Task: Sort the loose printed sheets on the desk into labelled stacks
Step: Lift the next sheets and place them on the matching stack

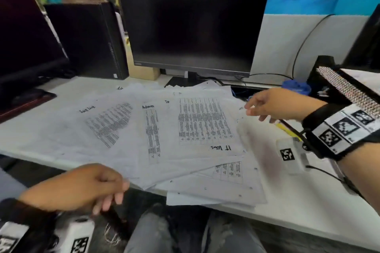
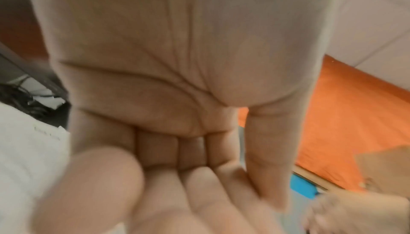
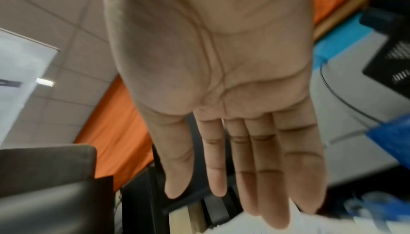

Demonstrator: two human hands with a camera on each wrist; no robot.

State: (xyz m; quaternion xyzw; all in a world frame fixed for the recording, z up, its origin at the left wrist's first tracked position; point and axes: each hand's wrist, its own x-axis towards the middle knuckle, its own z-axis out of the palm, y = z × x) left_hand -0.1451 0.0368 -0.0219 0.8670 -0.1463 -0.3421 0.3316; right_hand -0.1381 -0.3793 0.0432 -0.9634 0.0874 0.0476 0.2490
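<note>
Several loose printed sheets lie fanned and overlapping across the white desk, some with handwritten headings and tables of text. The top sheet carries a dense table. My right hand hovers above the sheets' right edge, fingers straight and empty; the right wrist view shows its flat palm. My left hand hangs off the desk's front edge, below the sheets' near corner, fingers loosely curled and holding nothing; its palm fills the left wrist view.
A dark monitor stands behind the sheets, with a black computer case to its left and a second screen at far left. A blue object and cables sit at back right. A yellow pencil lies under my right wrist.
</note>
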